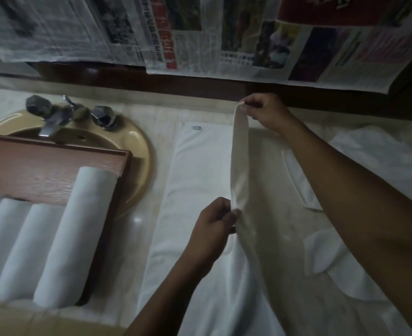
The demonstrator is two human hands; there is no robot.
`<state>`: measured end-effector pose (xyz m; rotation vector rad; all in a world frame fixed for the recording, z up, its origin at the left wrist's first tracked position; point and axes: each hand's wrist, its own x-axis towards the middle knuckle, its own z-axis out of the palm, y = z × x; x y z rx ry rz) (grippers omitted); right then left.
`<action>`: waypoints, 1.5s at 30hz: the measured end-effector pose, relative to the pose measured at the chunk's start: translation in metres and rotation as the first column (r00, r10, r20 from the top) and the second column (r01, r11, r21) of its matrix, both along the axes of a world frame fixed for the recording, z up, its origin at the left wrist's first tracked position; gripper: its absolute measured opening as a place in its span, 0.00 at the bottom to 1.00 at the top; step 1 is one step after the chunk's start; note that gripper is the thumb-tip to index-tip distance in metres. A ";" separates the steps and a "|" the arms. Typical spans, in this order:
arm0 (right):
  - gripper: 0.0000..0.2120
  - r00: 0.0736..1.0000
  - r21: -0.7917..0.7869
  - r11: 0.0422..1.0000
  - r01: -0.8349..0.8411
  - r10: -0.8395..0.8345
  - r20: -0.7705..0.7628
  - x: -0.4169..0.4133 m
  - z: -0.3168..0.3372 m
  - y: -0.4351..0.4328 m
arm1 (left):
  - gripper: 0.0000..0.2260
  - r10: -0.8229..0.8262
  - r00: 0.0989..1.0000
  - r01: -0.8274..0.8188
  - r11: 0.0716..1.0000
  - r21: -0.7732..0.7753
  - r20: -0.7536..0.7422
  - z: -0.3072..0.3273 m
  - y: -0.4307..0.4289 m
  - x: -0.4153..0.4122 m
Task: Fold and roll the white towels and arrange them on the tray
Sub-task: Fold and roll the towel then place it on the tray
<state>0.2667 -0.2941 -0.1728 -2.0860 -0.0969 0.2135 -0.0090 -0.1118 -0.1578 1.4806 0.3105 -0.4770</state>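
A white towel (195, 180) lies spread lengthwise on the counter in the middle of the view. Its right long edge is lifted off the counter. My right hand (264, 112) pinches that edge at the far corner, and my left hand (212, 229) pinches the same edge nearer to me. At the left a wooden tray (54, 163) rests over the sink and holds several rolled white towels (76, 236) lying side by side.
A tan sink (137, 146) with a chrome tap (54, 117) sits under the tray. More loose white towels (382, 158) lie crumpled on the counter at the right. Newspaper sheets (200, 37) cover the wall behind the counter.
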 end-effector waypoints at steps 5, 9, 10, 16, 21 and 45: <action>0.05 0.992 -0.116 0.990 -0.077 0.088 0.093 0.021 -0.018 0.085 | 0.09 0.061 0.991 -0.084 0.978 -0.190 -0.121 -0.006 0.064 0.005; 0.08 0.991 -0.242 0.965 -0.105 0.123 0.061 0.029 -0.041 0.139 | 0.09 0.123 0.968 -0.159 0.975 -0.157 -0.218 -0.024 0.100 0.009; 0.08 0.992 -0.268 0.958 -0.097 0.113 0.046 0.029 -0.049 0.149 | 0.09 0.157 0.958 -0.185 0.978 -0.099 -0.241 -0.033 0.107 0.009; 0.10 0.997 -0.437 0.900 -0.014 0.048 0.067 0.018 -0.085 0.172 | 0.09 0.250 0.950 -0.219 0.960 0.172 -0.185 -0.055 0.125 0.004; 0.11 0.990 -0.435 0.900 -0.038 0.094 0.109 0.020 -0.084 0.170 | 0.08 0.270 0.952 -0.245 0.954 0.170 -0.144 -0.059 0.138 0.007; 0.08 0.943 -0.495 0.804 0.330 -0.260 0.206 -0.012 -0.083 0.075 | 0.06 0.232 0.967 -0.111 0.756 0.645 -0.106 -0.064 0.133 0.011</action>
